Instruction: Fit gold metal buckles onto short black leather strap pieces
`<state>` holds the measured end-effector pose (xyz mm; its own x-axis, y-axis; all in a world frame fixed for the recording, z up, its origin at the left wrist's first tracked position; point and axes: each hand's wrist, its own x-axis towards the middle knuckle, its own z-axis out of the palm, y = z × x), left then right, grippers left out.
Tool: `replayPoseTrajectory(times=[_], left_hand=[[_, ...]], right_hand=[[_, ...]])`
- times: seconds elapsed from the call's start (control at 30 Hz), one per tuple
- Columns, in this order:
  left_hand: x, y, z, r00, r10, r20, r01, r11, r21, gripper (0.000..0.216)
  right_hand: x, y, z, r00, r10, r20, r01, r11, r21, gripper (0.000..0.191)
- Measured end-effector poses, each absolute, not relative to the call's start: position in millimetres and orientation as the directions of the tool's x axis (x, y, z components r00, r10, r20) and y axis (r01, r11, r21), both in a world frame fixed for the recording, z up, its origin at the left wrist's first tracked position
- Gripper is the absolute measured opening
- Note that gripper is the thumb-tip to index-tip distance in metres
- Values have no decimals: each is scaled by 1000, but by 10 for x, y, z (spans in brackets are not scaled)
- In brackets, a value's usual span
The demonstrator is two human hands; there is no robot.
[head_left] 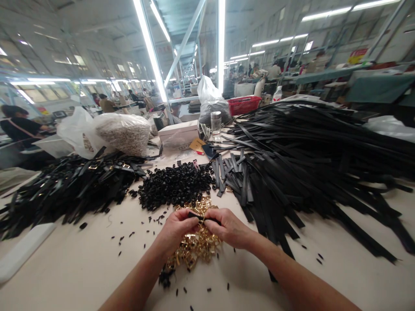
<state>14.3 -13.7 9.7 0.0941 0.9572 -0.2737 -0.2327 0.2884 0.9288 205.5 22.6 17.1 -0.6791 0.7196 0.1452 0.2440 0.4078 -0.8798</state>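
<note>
Both my hands meet over a pile of gold metal buckles (197, 246) at the middle of the table. My left hand (177, 229) pinches one end of a short black strap (196, 217) between thumb and fingers. The other end is gripped in my right hand (227, 226). A small gold glint shows on the strap between my fingertips, too small to make out fully. Just beyond my hands lies a heap of small black loops (175, 183). Short cut black strips (227, 170) lie to the right of that heap.
Long black straps (292, 160) spread over the right side. Straps with gold buckles (74, 185) are piled at left. Behind stand a filled plastic bag (123, 129), a box (178, 133), a glass jar (215, 123) and a red basket (244, 105). A white bar (26, 250) lies front left.
</note>
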Motion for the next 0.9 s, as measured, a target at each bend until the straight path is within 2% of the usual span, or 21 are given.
replayPoseTrajectory(times=[0.2, 0.47, 0.57, 0.7, 0.9], left_hand=[[178, -140, 73, 84, 966, -243, -243, 256, 936, 23], [145, -150, 6, 169, 960, -225, -274, 265, 924, 19], [164, -147, 26, 162, 957, -240, -241, 274, 931, 23], [201, -145, 45, 106, 967, -230, -252, 250, 935, 22], [153, -129, 106, 16, 959, -283, -450, 259, 854, 28]], right_hand=[[2054, 200, 214, -720, 671, 178, 187, 434, -881, 19], [2026, 209, 116, -691, 722, 21, 161, 182, -970, 39], [2025, 215, 105, -701, 713, -6, 187, 175, -967, 41], [2048, 219, 132, -710, 703, 26, 198, 235, -952, 34], [2145, 266, 211, -786, 616, -39, 213, 212, -954, 22]])
